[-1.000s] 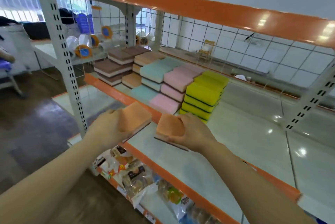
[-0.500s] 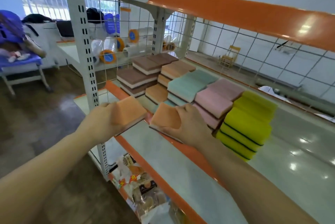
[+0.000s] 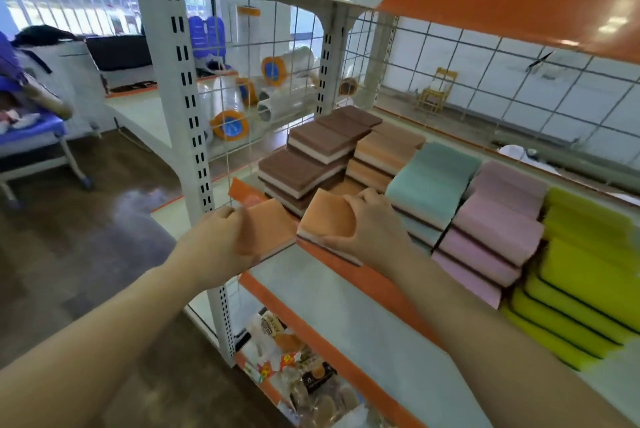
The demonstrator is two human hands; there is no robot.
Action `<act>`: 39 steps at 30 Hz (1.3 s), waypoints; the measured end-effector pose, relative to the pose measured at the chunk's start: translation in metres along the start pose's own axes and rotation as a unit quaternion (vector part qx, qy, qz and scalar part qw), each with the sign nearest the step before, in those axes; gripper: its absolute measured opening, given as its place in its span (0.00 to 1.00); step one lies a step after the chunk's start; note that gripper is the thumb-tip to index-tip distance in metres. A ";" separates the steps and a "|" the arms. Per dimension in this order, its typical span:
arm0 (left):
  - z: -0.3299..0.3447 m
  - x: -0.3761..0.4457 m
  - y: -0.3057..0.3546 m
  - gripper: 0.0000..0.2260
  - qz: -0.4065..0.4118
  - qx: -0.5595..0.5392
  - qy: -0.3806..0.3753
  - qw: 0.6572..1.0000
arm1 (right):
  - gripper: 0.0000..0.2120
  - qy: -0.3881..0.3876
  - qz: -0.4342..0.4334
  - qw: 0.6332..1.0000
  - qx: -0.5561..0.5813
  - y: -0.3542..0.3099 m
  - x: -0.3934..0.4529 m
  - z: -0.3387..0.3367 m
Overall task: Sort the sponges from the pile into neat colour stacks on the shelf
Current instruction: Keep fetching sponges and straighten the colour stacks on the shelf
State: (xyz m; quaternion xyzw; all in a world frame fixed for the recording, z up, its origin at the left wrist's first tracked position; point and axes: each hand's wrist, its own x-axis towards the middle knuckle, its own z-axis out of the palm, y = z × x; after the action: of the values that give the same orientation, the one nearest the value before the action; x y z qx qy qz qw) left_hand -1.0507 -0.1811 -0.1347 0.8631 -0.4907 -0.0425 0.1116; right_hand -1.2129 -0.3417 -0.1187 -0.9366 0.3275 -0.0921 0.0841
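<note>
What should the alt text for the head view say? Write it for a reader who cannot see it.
Each hand, left hand and right hand, grips one orange sponge at the shelf's front edge. Behind them stand sorted brown, orange, teal, pink and yellow sponge stacks.

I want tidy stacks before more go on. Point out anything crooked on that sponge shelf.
The brown-topped sponge stack is stepped, its layers offset instead of flush. The pink sponge stack also sits staggered. The teal and yellow-green stacks look roughly square.
</note>
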 end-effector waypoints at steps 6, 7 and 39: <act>0.001 0.021 -0.028 0.35 0.042 0.021 -0.034 0.998 | 0.42 -0.023 0.056 0.998 0.018 -0.012 0.029 0.003; 0.001 0.024 -0.031 0.36 0.044 0.020 -0.035 0.998 | 0.42 -0.023 0.060 0.998 0.019 -0.013 0.032 0.002; 0.011 0.050 -0.030 0.27 0.097 -0.019 -0.026 0.995 | 0.25 -0.074 0.071 0.991 -0.085 0.021 0.090 -0.019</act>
State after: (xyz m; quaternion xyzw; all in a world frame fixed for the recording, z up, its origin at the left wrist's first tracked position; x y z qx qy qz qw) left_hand -1.0020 -0.2108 -0.1510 0.8078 -0.5739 -0.0631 0.1189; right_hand -1.1613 -0.4164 -0.0941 -0.9191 0.3924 0.0115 0.0341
